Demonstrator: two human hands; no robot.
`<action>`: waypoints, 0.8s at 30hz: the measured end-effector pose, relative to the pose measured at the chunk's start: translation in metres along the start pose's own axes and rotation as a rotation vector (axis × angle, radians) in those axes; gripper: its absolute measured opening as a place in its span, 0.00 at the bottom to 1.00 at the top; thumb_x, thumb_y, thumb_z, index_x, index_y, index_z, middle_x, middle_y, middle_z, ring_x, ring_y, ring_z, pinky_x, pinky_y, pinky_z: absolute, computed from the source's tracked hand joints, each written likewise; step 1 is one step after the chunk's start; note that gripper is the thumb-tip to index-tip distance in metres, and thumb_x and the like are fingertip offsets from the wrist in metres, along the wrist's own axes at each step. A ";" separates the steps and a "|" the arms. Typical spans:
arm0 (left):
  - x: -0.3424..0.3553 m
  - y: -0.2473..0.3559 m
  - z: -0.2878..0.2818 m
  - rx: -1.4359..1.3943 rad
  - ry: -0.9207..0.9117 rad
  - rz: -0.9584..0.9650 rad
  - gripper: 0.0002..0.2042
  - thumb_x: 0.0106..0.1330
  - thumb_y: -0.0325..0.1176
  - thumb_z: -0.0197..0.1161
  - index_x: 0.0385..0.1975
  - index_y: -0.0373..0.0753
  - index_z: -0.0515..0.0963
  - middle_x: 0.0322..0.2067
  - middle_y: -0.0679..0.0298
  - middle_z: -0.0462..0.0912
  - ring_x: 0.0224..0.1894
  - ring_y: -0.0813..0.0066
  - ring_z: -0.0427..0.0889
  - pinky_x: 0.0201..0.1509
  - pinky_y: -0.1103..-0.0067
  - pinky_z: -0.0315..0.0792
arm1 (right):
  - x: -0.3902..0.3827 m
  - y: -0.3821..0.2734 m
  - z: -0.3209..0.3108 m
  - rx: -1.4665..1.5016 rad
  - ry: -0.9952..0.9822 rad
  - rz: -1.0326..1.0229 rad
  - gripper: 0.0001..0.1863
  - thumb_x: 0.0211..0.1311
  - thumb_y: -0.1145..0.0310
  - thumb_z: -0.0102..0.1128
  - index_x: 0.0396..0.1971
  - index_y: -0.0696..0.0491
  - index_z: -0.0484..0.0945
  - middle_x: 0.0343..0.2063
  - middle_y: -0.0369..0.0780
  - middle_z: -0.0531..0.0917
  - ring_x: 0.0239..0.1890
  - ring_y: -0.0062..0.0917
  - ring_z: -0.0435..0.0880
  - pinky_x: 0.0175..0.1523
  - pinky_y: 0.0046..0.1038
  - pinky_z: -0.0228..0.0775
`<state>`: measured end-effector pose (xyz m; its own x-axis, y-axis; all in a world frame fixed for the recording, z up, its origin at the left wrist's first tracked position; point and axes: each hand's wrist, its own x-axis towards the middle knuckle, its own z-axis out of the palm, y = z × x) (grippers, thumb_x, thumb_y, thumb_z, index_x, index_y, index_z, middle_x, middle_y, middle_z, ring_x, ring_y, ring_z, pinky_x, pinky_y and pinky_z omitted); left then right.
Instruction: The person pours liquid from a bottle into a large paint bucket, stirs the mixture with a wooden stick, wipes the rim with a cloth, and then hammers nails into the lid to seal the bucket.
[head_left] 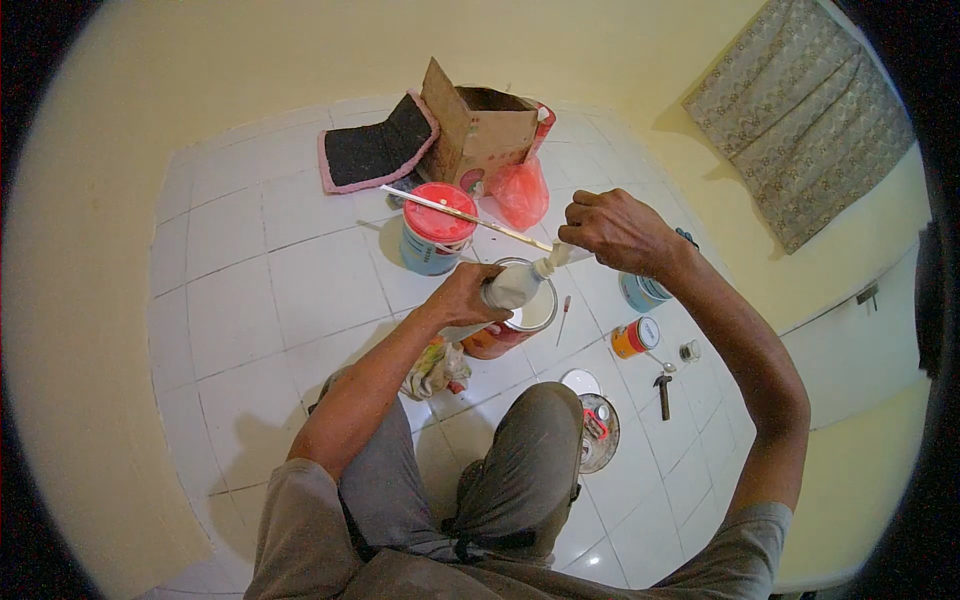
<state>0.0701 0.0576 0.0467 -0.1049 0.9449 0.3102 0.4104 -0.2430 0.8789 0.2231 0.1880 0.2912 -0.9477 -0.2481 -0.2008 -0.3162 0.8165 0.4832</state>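
My left hand (pixel 468 296) is wrapped round a whitish plastic bottle (pixel 514 287), tilted with its neck up to the right. The bottle is above an open paint can (pixel 500 340) with white paint inside, between my knees and the red-lidded bucket. Closed fingers of my right hand (pixel 615 232) are at the bottle's mouth, where a small whitish piece (pixel 561 255) shows; what it is, I cannot make out. A long paint-smeared stick (pixel 470 217) crosses above the red-lidded bucket (pixel 430 245), its near end close to the bottle neck.
Behind stand a cardboard box (pixel 497 140), a red plastic bag (pixel 520 195) and a black mat (pixel 375 145). To the right are a blue bucket (pixel 642 292), small orange can (pixel 635 338), hammer (pixel 663 396), screwdriver (pixel 564 320) and round lid (pixel 607 452). A crumpled bag (pixel 436 368) lies near my left knee.
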 end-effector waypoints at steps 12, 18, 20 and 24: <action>-0.001 0.000 0.000 0.021 0.005 -0.036 0.34 0.44 0.35 0.84 0.54 0.29 0.81 0.49 0.51 0.87 0.51 0.61 0.87 0.61 0.67 0.78 | 0.002 -0.001 0.003 0.018 0.011 0.008 0.03 0.58 0.71 0.60 0.30 0.54 0.77 0.28 0.40 0.78 0.39 0.35 0.83 0.38 0.38 0.80; -0.001 0.000 -0.002 0.031 0.000 -0.041 0.35 0.44 0.36 0.84 0.54 0.29 0.81 0.49 0.50 0.87 0.51 0.61 0.87 0.62 0.67 0.78 | 0.002 0.000 0.006 0.014 0.009 0.004 0.03 0.59 0.70 0.60 0.31 0.53 0.77 0.28 0.40 0.78 0.39 0.34 0.83 0.38 0.37 0.80; -0.002 -0.001 -0.003 0.030 0.012 -0.032 0.35 0.43 0.36 0.85 0.54 0.29 0.81 0.49 0.50 0.87 0.51 0.61 0.87 0.62 0.67 0.78 | 0.002 -0.001 0.008 0.014 0.023 0.014 0.03 0.59 0.70 0.60 0.31 0.52 0.77 0.29 0.40 0.78 0.39 0.34 0.83 0.38 0.37 0.80; -0.002 -0.004 -0.001 0.016 0.009 -0.039 0.36 0.43 0.37 0.85 0.55 0.29 0.80 0.49 0.49 0.87 0.52 0.60 0.87 0.62 0.67 0.78 | -0.001 -0.003 0.016 0.042 0.062 0.013 0.03 0.60 0.70 0.60 0.31 0.52 0.77 0.29 0.39 0.78 0.40 0.33 0.83 0.38 0.36 0.80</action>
<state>0.0675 0.0568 0.0429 -0.1295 0.9516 0.2788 0.4205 -0.2020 0.8845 0.2260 0.1943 0.2760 -0.9532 -0.2675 -0.1411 -0.3025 0.8410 0.4486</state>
